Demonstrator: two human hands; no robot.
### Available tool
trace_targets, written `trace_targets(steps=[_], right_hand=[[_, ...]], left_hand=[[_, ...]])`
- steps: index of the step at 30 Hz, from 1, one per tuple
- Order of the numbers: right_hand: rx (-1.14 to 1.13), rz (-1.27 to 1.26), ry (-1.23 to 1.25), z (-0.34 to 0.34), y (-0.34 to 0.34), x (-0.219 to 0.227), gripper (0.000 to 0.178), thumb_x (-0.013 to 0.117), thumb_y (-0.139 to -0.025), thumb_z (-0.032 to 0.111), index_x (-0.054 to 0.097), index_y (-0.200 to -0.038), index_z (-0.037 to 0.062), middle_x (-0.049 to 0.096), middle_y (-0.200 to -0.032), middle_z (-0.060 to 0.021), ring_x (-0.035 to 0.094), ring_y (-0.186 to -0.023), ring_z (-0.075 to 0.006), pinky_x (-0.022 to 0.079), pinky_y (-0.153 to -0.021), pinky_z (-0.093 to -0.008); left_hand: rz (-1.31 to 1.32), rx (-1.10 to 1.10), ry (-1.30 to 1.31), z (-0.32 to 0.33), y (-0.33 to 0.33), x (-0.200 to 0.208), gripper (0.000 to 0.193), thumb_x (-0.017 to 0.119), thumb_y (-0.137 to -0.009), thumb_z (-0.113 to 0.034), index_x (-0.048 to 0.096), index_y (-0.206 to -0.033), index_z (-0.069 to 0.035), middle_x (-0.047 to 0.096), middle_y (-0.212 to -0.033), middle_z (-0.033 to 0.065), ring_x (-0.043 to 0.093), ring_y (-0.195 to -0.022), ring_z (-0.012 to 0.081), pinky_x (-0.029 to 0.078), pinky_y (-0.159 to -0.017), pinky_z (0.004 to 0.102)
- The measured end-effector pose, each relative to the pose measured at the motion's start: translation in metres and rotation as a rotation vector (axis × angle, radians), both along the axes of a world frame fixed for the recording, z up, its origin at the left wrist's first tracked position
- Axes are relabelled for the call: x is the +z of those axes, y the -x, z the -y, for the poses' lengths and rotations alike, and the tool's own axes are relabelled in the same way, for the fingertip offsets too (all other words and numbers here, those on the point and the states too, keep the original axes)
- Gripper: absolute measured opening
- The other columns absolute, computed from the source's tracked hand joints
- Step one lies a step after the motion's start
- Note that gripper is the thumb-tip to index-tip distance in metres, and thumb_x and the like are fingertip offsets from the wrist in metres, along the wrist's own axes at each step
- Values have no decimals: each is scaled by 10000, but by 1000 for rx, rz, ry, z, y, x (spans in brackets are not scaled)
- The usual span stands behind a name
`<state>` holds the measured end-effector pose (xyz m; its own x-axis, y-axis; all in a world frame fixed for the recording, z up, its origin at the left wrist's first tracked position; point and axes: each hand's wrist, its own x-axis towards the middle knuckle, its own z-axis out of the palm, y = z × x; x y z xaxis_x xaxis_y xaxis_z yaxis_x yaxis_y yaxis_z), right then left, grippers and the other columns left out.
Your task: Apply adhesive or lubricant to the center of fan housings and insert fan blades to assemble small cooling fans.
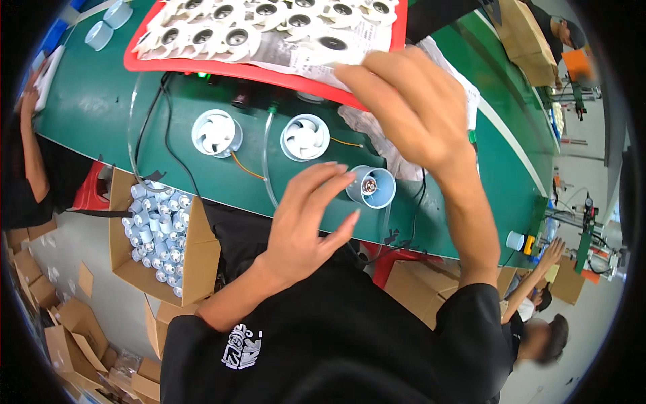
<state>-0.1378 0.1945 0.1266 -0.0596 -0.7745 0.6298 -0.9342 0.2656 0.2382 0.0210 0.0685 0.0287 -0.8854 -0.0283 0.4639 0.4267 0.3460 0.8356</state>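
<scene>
Over the near edge of a red tray [296,81], my right hand [417,101] is bent, its fingers blurred by motion. At its fingertips a white fan impeller [333,43] with a dark hub is blurred too, seemingly pinched by its edge. My left hand [299,225] is open, thumb and fingers apart, beside a light blue round fan housing [382,190]. That housing lies tilted, its mouth showing a metallic motor core and no blades. Two more housings, with white impellers [217,134] [305,138] in them and thin wires, stand on the green table.
Several white impellers [237,37] lie on paper in the tray. Cables and a clear hose [267,148] cross the green table [87,135]. A cardboard box [202,259] at lower left holds several fans. Crumpled wrapping [377,138] lies under my right arm. Other people work at both sides.
</scene>
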Motion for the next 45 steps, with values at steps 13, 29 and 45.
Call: trace_targets(steps=[13,29,45], right_hand=[[-629,1811,701,-86,-129,-59,90,675,-923,47,638,-967,-23,643,-810,-6,562,-682,-53,422,-580,-195],[-581,870,113,-72,-127,-20,124,771,-764,77,678,-829,27,560,-748,-79,558,-631,-259,449,-543,-371],[-655,1108,270,-87,-129,-24,94,755,-747,15,672,-782,-12,577,-749,-112,558,-667,-231,430,-589,-309]], left_hand=[[217,-147,333,-32,14,-10,771,811,-684,-96,464,-1370,-42,553,-1300,118,491,-1250,302,354,-1009,437],[221,-90,320,-34,14,-10,755,827,-658,-76,482,-1330,-64,562,-1313,83,492,-1262,297,354,-1024,428],[163,-59,234,-29,11,-15,704,833,-643,-103,548,-1286,-64,600,-1254,109,535,-1220,305,381,-1014,437]])
